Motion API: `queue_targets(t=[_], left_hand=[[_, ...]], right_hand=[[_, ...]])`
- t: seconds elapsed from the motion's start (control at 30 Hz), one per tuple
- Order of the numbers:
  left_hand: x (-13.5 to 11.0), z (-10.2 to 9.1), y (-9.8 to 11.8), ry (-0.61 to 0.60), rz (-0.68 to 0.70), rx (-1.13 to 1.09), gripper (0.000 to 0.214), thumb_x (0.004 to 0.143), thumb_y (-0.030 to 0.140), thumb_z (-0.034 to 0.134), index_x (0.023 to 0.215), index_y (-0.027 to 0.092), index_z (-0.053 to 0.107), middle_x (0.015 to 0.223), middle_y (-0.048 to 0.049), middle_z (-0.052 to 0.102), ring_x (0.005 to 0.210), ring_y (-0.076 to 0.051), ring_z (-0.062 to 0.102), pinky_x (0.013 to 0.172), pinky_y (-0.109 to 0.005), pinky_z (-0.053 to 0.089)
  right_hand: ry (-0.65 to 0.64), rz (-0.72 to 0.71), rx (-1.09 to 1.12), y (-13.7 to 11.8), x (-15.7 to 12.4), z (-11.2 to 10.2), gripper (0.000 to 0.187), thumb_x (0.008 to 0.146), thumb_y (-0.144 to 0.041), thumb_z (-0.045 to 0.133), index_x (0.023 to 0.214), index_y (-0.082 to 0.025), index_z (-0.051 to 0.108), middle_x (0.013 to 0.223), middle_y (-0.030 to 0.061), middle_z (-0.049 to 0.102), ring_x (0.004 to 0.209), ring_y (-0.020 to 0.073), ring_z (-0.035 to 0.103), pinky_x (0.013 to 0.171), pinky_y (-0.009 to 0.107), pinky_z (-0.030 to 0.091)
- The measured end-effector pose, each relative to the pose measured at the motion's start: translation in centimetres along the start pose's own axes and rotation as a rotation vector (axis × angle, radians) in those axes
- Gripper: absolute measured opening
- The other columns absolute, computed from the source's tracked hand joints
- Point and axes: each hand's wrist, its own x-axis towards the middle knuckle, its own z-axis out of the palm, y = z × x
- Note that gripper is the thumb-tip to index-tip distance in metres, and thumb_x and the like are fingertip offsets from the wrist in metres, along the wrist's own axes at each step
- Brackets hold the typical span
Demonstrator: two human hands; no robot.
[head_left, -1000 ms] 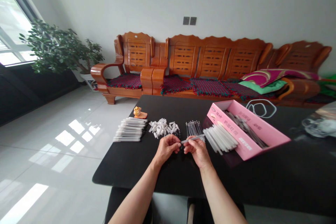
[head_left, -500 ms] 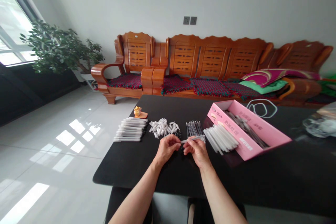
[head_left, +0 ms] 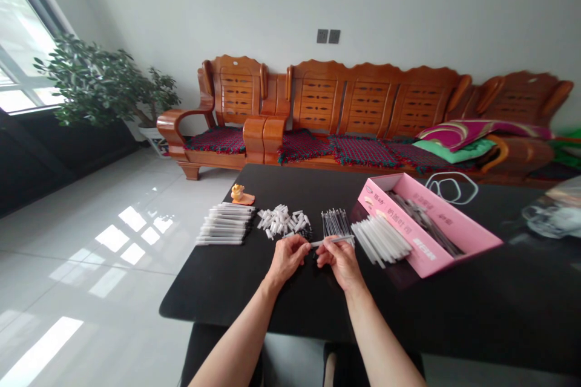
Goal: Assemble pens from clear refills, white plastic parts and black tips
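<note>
My right hand [head_left: 341,261] grips a slim white pen barrel [head_left: 333,240] that points up and to the right. My left hand [head_left: 287,255] is pinched at the barrel's left end, its fingertips closed on a small part I cannot make out. Both hands hover just above the black table [head_left: 254,290]. Behind them lie a heap of white caps [head_left: 282,221], a bunch of dark refills [head_left: 334,221] and a fan of white barrels [head_left: 380,238]. A row of assembled white pens [head_left: 224,224] lies to the left.
A pink cardboard box [head_left: 429,242] with dark refills stands at the right. A small orange figurine [head_left: 239,194] sits at the table's far left corner, a white cord loop [head_left: 451,185] at the back. Wooden sofas [head_left: 363,115] and a potted plant [head_left: 97,84] stand beyond.
My hands stay in the same place. The left fingers have shifted slightly at the barrel's end.
</note>
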Motion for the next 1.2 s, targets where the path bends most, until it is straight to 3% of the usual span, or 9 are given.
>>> queue_targets(t=[0.2,0.4,0.63,0.77,0.87,1.0,1.1,1.2], left_hand=[[0.1,0.04,-0.17,0.024,-0.012,-0.065,0.033,0.08,0.044,0.067,0.095,0.014,0.064,0.067,-0.0007,0.064,0.048,-0.009,0.054,0.042,-0.017,0.038],[-0.01,-0.1,-0.03,0.013,0.012,0.088,0.038,0.088,0.046,0.055,0.069,0.013,0.062,0.053,0.0007,0.056,0.044,-0.008,0.05,0.044,-0.018,0.034],[0.07,0.01,0.23,0.058,0.039,0.028,0.03,0.08,0.042,0.068,0.091,0.014,0.065,0.068,-0.0003,0.063,0.054,-0.01,0.053,0.051,-0.019,0.039],[-0.04,-0.09,0.0,0.043,0.035,0.126,0.038,0.089,0.047,0.053,0.075,0.014,0.065,0.059,0.0004,0.058,0.05,-0.009,0.049,0.049,-0.019,0.035],[0.03,-0.05,-0.3,0.014,0.023,0.165,0.039,0.089,0.046,0.053,0.07,0.014,0.064,0.054,0.0013,0.055,0.048,-0.009,0.048,0.047,-0.019,0.033],[0.13,0.02,-0.17,0.053,0.054,0.096,0.026,0.081,0.04,0.066,0.085,0.014,0.066,0.066,0.0,0.062,0.054,-0.009,0.051,0.052,-0.019,0.038],[0.04,-0.11,0.16,0.085,0.077,0.074,0.033,0.081,0.04,0.067,0.101,0.015,0.066,0.077,-0.0017,0.065,0.057,-0.009,0.051,0.053,-0.019,0.039],[-0.03,-0.24,0.12,0.072,0.063,0.152,0.032,0.088,0.043,0.055,0.085,0.014,0.068,0.065,-0.0007,0.061,0.053,-0.009,0.048,0.05,-0.019,0.035]], right_hand=[[0.01,0.005,0.006,0.14,0.07,-0.15,0.026,0.075,-0.037,0.077,0.083,-0.015,0.064,0.064,0.003,0.07,0.043,0.0143,0.063,0.041,0.024,0.055],[0.006,0.006,0.0,0.32,0.14,-0.35,0.026,0.076,-0.037,0.076,0.084,-0.015,0.064,0.065,0.0034,0.071,0.044,0.0145,0.064,0.041,0.024,0.055],[0.01,0.009,0.007,0.3,0.16,-0.31,0.026,0.076,-0.037,0.076,0.084,-0.015,0.065,0.064,0.0031,0.07,0.044,0.0147,0.064,0.041,0.024,0.054],[0.011,0.012,0.008,0.36,0.2,-0.43,0.026,0.075,-0.037,0.077,0.084,-0.015,0.065,0.065,0.0034,0.071,0.044,0.0152,0.064,0.041,0.025,0.055],[0.01,0.011,0.009,0.49,0.27,-0.53,0.025,0.076,-0.036,0.077,0.084,-0.015,0.064,0.064,0.0036,0.071,0.043,0.0152,0.064,0.041,0.025,0.055],[0.003,0.007,0.008,0.51,0.28,-0.51,0.025,0.076,-0.036,0.076,0.084,-0.015,0.064,0.064,0.0036,0.071,0.044,0.0151,0.064,0.041,0.025,0.055],[0.011,0.006,0.003,0.41,0.22,-0.46,0.026,0.076,-0.036,0.076,0.085,-0.015,0.064,0.064,0.0035,0.071,0.043,0.015,0.064,0.041,0.025,0.055],[0.013,0.013,-0.001,0.37,0.18,-0.43,0.027,0.076,-0.036,0.076,0.085,-0.015,0.064,0.064,0.0038,0.071,0.044,0.0152,0.064,0.041,0.025,0.055]])
